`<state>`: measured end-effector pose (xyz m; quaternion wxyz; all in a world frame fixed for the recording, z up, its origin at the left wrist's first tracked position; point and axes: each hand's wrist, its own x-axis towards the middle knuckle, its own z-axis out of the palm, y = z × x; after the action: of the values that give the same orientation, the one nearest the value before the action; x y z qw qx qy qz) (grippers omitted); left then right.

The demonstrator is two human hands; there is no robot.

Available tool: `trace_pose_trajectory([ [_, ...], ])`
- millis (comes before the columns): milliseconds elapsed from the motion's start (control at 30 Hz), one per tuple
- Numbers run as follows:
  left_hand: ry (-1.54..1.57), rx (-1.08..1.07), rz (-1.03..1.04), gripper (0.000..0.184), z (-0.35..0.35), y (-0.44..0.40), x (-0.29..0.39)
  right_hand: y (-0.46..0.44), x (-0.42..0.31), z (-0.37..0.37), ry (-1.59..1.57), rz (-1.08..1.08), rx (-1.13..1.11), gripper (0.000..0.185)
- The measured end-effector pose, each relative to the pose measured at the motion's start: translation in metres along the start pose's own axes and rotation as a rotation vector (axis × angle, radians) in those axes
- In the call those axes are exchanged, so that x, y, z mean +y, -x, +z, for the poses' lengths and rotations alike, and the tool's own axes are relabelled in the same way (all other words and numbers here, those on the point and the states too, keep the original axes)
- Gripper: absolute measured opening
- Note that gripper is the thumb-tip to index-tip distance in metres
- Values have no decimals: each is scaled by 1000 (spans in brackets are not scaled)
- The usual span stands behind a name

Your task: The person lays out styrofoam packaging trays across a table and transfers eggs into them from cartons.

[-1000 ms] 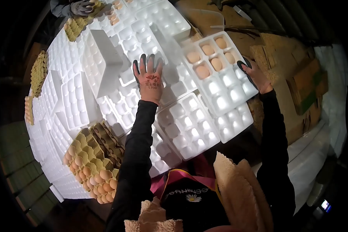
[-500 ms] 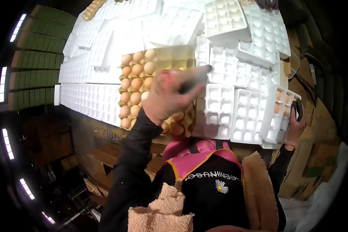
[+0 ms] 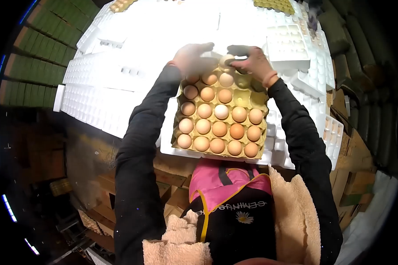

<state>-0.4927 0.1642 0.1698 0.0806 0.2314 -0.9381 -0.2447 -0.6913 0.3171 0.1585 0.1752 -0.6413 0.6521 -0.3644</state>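
A yellowish pulp egg tray [image 3: 242,98] lies in front of me, with brown and pale eggs in most of its cups and several bare cups toward its far right. Over the far edge of this tray, my right hand [image 3: 255,62] is closed on an egg [image 3: 227,61], held between thumb and fingers. My left hand [image 3: 192,59] hovers at the far left corner, its fingers stretched out toward the egg. It looks open and holds nothing I can see, though motion blurs it. Both hands partly cover the tray's farthest row.
White foam egg trays [image 3: 93,99] cover the table around the pulp tray. To the right, a foam tray [image 3: 334,132] holds some eggs. Another pulp tray [image 3: 274,5] lies at the far side. Cardboard [image 3: 358,185] stands at the lower right; green stacks [image 3: 48,39] rise at the left.
My right hand has come from the foam tray at the right to the pulp tray and now holds an egg. My left hand has moved to the far edge. More of the pulp tray's right side holds eggs.
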Motion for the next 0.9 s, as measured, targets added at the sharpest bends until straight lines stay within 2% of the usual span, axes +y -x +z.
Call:
trace_pose_trajectory([
  [67,-237,-153,39,65,8,-3,12,11,-15,-19,-772,184,69,43],
  [100,-284,-225,56,66,4,-4,18,13,-16,-26,-918,222,42,43],
  [133,-338,-298,74,67,-3,-2,26,13,-18,-28,-897,240,-20,43],
  [167,-408,-240,167,55,-7,2,26,10,-19,-28,-722,225,-119,43],
  [200,46,-22,88,38,-8,11,17,6,-24,-25,-437,173,-227,43],
  [233,497,197,2,26,-9,21,2,4,-49,-17,-69,211,-346,47],
  [267,881,406,58,26,-6,26,-23,10,-50,-5,116,123,-345,49],
  [333,852,706,114,27,-15,43,-61,20,-52,17,500,-46,-304,52],
  [367,872,737,72,30,-21,55,-70,22,-43,13,347,-95,-205,52],
  [433,865,446,-198,37,-27,76,-75,23,-37,-3,-563,248,-87,51],
  [467,758,245,-339,41,-30,77,-62,17,-39,-8,-867,276,-9,48],
  [533,-89,-57,-441,49,-19,75,-14,3,-53,-14,-1016,348,-133,43],
  [567,-147,-66,-453,55,-15,72,-6,-9,-58,-12,-897,349,-167,40],
  [600,-204,-75,-466,61,-10,69,3,-25,-48,-1,-599,173,-321,39],
  [633,-262,-85,-479,67,-6,66,11,-32,-63,6,-60,90,-413,36],
  [667,-244,-53,-459,66,-5,67,4,-39,-78,13,474,-32,-490,34],
  [700,-226,-26,-439,65,-3,70,-4,-38,-76,19,584,-96,-495,37],
  [733,-36,38,-371,50,1,76,-21,-37,-73,25,696,-163,-494,39],
  [767,274,26,-427,32,-8,80,-27,-37,-71,31,806,-230,-488,41],
  [833,1259,323,-384,27,-21,93,-29,-30,-65,25,579,-187,-378,36],
  [867,1287,365,-291,32,-27,91,-26,-28,-52,18,178,7,-361,45],
  [900,1203,331,-222,41,-28,85,-30,-24,-36,14,-492,99,-270,46],
])
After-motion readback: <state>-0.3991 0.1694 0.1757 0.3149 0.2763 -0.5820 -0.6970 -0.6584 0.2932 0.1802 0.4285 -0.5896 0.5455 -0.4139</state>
